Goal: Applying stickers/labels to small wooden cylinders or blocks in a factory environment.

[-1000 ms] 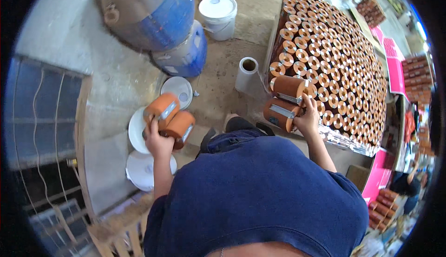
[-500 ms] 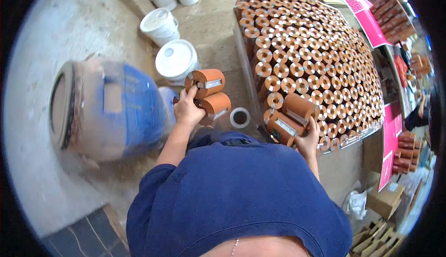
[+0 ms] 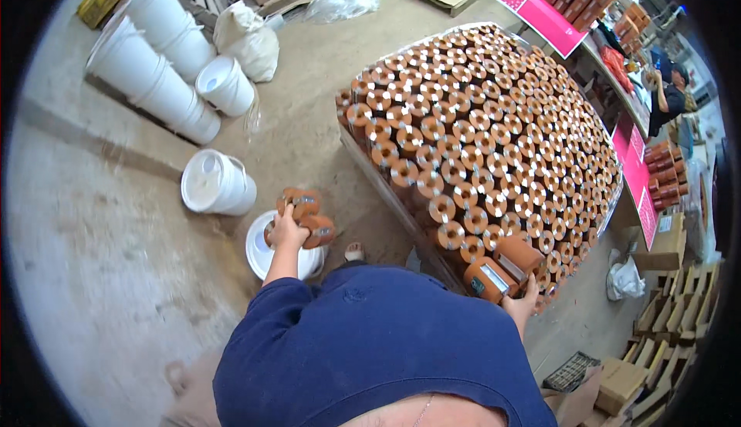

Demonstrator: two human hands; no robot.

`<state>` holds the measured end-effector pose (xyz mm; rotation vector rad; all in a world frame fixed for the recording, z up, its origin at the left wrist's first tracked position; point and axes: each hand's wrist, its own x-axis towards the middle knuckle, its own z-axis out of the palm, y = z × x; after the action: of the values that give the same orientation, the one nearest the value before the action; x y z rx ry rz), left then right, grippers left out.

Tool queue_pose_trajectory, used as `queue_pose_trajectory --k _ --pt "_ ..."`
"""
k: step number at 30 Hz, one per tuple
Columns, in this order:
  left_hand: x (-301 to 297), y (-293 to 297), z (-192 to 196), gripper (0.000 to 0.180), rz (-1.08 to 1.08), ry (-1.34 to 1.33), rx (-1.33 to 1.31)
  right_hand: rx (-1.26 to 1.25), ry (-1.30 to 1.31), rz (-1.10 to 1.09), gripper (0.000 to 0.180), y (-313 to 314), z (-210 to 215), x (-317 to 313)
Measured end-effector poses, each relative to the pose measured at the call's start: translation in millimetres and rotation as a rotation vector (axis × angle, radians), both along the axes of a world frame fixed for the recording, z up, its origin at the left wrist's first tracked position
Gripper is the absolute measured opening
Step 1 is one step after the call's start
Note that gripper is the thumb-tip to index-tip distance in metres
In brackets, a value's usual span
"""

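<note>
My left hand (image 3: 287,236) is closed around two short reddish-brown cylinders (image 3: 316,232), one above the other, holding them over a lidded white bucket (image 3: 258,246). My right hand (image 3: 525,300) grips two more such cylinders (image 3: 488,279), each with a silvery strip along its side. These lie side by side at the near edge of a wide stack of upright brown cylinders (image 3: 494,138) with ring-shaped tops and holes in the middle. Whether the right-hand pair rests on the stack I cannot tell. The fingers of both hands are partly hidden behind what they hold.
Another white bucket (image 3: 220,182) stands on the floor to the left, with stacked white buckets (image 3: 147,80) and a white sack (image 3: 247,41) beyond. Pink sheeted tables (image 3: 552,22) and a co-worker (image 3: 670,95) are at far right. Cardboard boxes (image 3: 621,381) lie at near right.
The view has swung, and the large blue-and-grey barrel at left has left it. More buckets show at far left. Both hands still hold their cylinders, the left pair now over a bucket.
</note>
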<state>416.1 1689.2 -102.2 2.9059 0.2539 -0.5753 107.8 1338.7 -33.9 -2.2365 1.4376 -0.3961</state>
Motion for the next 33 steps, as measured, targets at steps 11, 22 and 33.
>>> queue_pose_trajectory --k 11,22,33 --pt "137.0 41.0 -7.1 0.069 0.079 -0.032 0.044 -0.034 -0.024 0.066 0.063 14.6 3.6 129.0" --pt "208.7 98.3 4.7 0.072 0.281 -0.105 0.080 -0.052 -0.086 0.332 0.062 22.2 -8.6 296.2" --pt "452.7 195.9 -57.9 0.075 0.149 -0.054 0.066 -0.003 0.043 0.219 0.066 119.6 -16.7 529.1"
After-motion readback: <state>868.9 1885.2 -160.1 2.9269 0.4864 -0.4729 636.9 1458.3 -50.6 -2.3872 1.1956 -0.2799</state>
